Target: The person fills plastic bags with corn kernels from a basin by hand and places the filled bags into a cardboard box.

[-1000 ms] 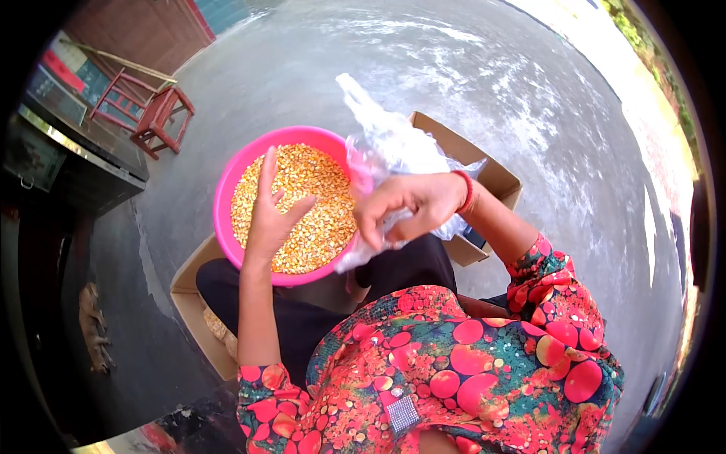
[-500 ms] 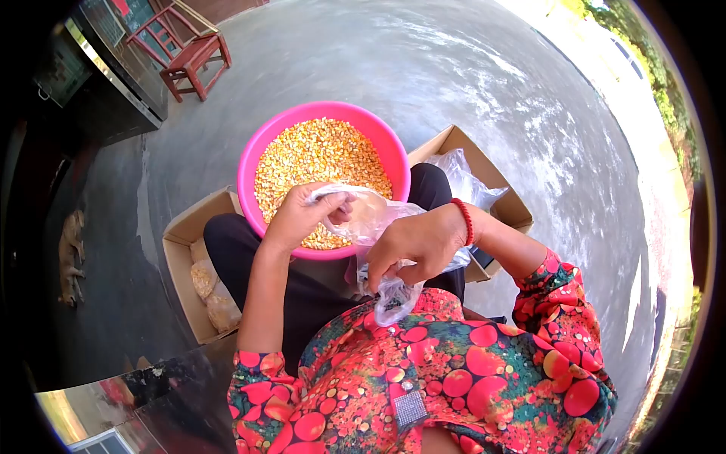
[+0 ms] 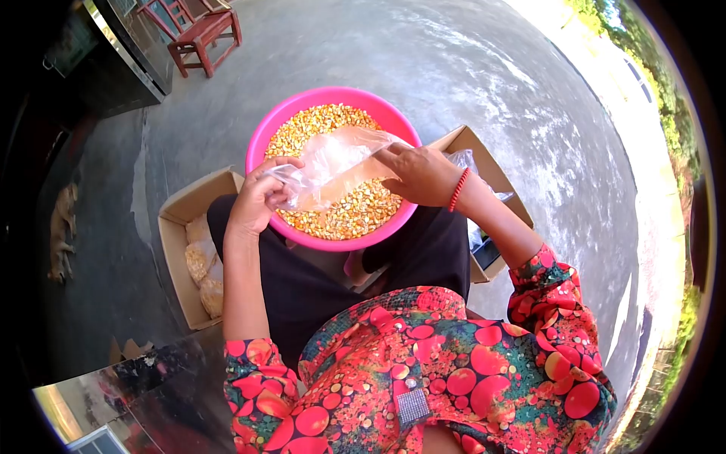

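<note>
Grey floor (image 3: 333,45); red chair (image 3: 204,34) upper left. Centre: pink basin (image 3: 261,144) of corn (image 3: 359,212), bag (image 3: 333,159) stretched above it. Left hand (image 3: 261,193), fingers curled, pinches bag's left end; right hand (image 3: 427,175), partly open, grips right end.

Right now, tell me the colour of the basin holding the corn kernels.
Bright pink; the basin shows best in the head view.
</note>
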A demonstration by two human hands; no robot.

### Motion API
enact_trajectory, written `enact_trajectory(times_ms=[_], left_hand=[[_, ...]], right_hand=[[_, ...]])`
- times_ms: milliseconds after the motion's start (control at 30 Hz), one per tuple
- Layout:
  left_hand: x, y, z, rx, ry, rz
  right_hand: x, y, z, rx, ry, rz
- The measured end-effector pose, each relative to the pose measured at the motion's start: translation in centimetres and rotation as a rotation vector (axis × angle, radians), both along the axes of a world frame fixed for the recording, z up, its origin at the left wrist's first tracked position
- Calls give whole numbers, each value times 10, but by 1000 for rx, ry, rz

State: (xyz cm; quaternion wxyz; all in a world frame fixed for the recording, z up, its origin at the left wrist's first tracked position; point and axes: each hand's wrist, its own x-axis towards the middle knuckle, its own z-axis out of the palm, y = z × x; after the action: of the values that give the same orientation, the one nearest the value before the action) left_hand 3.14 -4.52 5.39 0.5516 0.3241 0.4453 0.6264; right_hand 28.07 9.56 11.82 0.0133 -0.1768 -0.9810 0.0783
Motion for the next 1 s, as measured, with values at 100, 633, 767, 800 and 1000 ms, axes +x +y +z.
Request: enact_trajectory(times_ms=[100, 633, 767, 800, 1000], left_hand=[[18, 0, -13, 24, 182, -64], [15, 8, -32, 125, -212, 267], [9, 6, -41, -31, -284, 419], [12, 8, -40, -32, -287, 417], [38, 12, -35, 82, 499, 176]], right_hand=[[-10, 6, -7, 46, 11, -9], [-32, -26, -96, 53, -100, 43], [-16, 15, -89, 154, -102, -88], [-13, 25, -82, 194, -57, -138], [-2, 39, -39, 172, 172, -200]])
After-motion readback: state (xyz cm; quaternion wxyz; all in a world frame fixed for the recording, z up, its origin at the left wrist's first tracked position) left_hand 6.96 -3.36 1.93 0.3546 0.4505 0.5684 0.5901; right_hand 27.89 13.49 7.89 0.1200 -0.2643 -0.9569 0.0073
